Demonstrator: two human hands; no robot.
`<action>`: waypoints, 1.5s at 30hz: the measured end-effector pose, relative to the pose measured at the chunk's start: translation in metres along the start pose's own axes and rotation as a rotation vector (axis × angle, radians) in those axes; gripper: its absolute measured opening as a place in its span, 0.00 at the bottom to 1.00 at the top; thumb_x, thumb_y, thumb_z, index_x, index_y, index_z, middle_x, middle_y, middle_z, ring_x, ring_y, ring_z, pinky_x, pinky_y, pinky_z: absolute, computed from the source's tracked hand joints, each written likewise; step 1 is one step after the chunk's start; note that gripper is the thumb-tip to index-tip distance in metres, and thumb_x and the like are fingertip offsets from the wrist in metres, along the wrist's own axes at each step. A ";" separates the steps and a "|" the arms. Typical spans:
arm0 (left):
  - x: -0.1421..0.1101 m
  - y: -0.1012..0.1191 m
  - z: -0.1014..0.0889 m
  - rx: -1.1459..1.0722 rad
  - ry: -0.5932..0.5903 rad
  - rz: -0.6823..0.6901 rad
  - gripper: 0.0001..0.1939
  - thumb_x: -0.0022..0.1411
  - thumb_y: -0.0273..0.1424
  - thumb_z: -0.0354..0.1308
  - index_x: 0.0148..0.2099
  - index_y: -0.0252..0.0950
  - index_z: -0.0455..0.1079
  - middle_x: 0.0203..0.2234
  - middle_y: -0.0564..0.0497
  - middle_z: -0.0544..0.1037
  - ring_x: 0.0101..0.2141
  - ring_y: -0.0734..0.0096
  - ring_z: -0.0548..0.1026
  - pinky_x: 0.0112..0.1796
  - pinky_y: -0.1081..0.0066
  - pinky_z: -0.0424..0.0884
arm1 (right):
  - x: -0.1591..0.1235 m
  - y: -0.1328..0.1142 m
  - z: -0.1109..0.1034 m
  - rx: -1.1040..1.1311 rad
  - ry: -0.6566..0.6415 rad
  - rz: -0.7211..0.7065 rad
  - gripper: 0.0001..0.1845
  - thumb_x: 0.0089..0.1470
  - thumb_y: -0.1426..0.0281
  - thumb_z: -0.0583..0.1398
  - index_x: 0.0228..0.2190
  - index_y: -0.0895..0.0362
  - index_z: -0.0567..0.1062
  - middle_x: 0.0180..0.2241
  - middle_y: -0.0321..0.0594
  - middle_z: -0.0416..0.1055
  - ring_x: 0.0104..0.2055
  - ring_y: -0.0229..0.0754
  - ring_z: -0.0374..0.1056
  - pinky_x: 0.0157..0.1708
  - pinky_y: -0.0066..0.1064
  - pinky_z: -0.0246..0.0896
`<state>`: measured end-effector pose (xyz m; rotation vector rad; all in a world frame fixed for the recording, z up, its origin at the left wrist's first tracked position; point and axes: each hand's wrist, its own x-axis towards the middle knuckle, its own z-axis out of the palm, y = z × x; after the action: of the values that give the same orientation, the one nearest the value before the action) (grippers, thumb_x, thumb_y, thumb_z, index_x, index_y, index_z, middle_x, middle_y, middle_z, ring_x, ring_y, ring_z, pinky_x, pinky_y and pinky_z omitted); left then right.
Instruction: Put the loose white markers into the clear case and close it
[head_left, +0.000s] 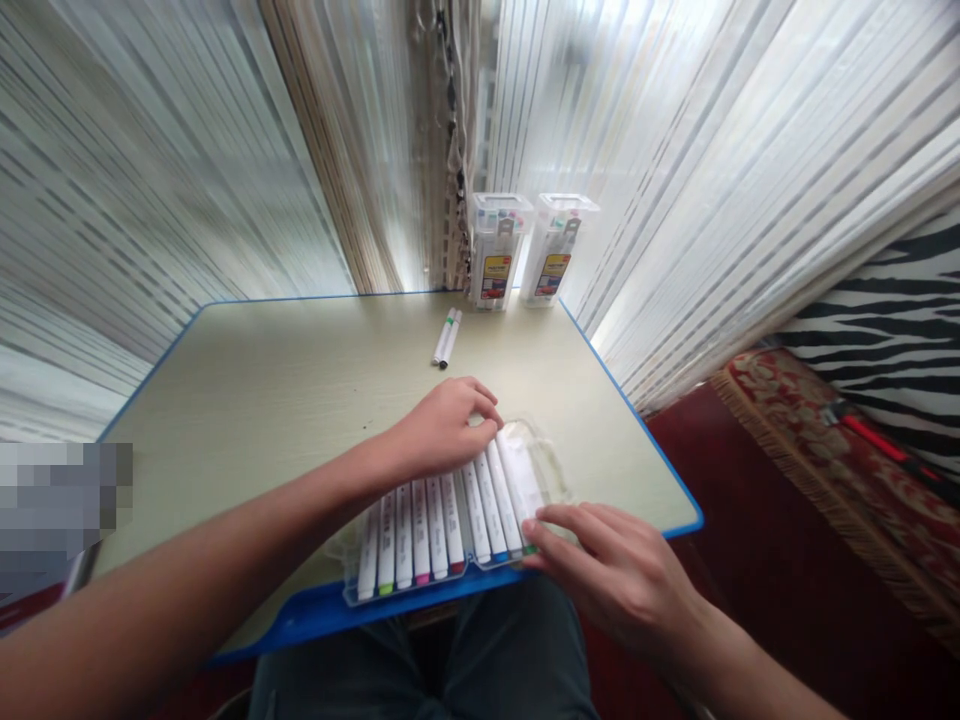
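An opened clear plastic marker case (544, 450) lies at the table's near edge. White markers (420, 525) with coloured ends fill its left half side by side, and several more lie in the right half. My left hand (454, 425) reaches across, thumb and forefinger closed at the upper end of the rightmost marker (514, 475). Against that marker's lower, green end press the fingertips of my right hand (619, 560). Both hands hold it between them, low in the case. My left hand and forearm hide the upper ends of the left-half markers.
Two loose markers (448, 338) lie farther back on the table (300, 380). Two upright clear cases (496, 255) with yellow labels stand at the back right corner. String curtains (225, 150) hang behind, and a zebra-striped cloth (892, 330) is off to the right.
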<state>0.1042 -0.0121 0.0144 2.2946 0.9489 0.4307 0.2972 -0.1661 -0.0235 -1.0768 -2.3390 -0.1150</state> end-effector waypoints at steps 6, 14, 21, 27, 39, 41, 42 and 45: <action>0.000 0.000 0.000 -0.019 -0.016 -0.029 0.14 0.59 0.27 0.55 0.35 0.36 0.83 0.44 0.46 0.82 0.45 0.63 0.78 0.51 0.69 0.70 | -0.001 -0.002 0.001 0.032 0.031 0.011 0.09 0.60 0.74 0.64 0.43 0.61 0.77 0.36 0.47 0.78 0.31 0.43 0.73 0.31 0.34 0.68; 0.000 0.001 0.000 -0.048 -0.029 -0.071 0.13 0.58 0.26 0.55 0.35 0.36 0.83 0.43 0.46 0.82 0.45 0.63 0.78 0.52 0.69 0.70 | -0.001 -0.002 0.003 0.102 0.045 0.082 0.08 0.60 0.73 0.63 0.42 0.61 0.77 0.36 0.46 0.78 0.34 0.44 0.75 0.34 0.34 0.71; 0.001 0.000 0.002 -0.004 0.006 -0.021 0.13 0.59 0.27 0.55 0.33 0.34 0.82 0.41 0.44 0.81 0.43 0.62 0.78 0.50 0.67 0.70 | -0.004 0.000 0.005 0.112 0.024 0.105 0.14 0.61 0.72 0.63 0.48 0.62 0.74 0.38 0.47 0.78 0.37 0.45 0.76 0.37 0.35 0.73; -0.001 -0.005 0.007 0.107 0.072 0.049 0.11 0.61 0.29 0.55 0.33 0.34 0.80 0.40 0.43 0.78 0.43 0.59 0.76 0.50 0.61 0.69 | -0.004 0.001 0.006 0.081 0.008 0.134 0.18 0.60 0.70 0.64 0.51 0.61 0.72 0.40 0.47 0.79 0.39 0.46 0.77 0.38 0.34 0.73; -0.020 -0.005 -0.025 0.092 0.105 -0.056 0.12 0.64 0.31 0.54 0.38 0.35 0.79 0.42 0.45 0.78 0.44 0.62 0.76 0.50 0.64 0.69 | 0.018 0.008 -0.008 0.198 0.022 0.225 0.16 0.60 0.70 0.62 0.50 0.58 0.73 0.42 0.46 0.77 0.42 0.45 0.75 0.40 0.34 0.73; -0.025 -0.007 -0.026 0.095 0.112 -0.061 0.12 0.63 0.31 0.54 0.39 0.35 0.79 0.42 0.45 0.78 0.44 0.62 0.76 0.49 0.64 0.70 | 0.028 0.013 -0.006 0.235 0.001 0.250 0.15 0.60 0.69 0.62 0.48 0.58 0.75 0.43 0.47 0.76 0.43 0.46 0.74 0.43 0.36 0.72; -0.028 -0.008 -0.026 0.097 0.116 -0.056 0.11 0.63 0.30 0.54 0.39 0.35 0.79 0.42 0.45 0.78 0.44 0.62 0.76 0.49 0.64 0.70 | 0.035 0.015 -0.004 0.247 -0.013 0.263 0.14 0.60 0.68 0.62 0.48 0.58 0.75 0.43 0.47 0.76 0.44 0.46 0.73 0.44 0.37 0.71; -0.037 -0.012 -0.026 0.109 0.121 -0.047 0.11 0.62 0.29 0.54 0.41 0.36 0.78 0.42 0.46 0.79 0.43 0.63 0.76 0.49 0.65 0.70 | 0.058 0.024 0.004 0.238 -0.085 0.296 0.13 0.62 0.70 0.59 0.47 0.58 0.76 0.41 0.47 0.74 0.43 0.48 0.71 0.45 0.42 0.70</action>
<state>0.0593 -0.0214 0.0236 2.3605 1.1080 0.5145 0.2821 -0.1100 -0.0008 -1.3092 -2.1687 0.3177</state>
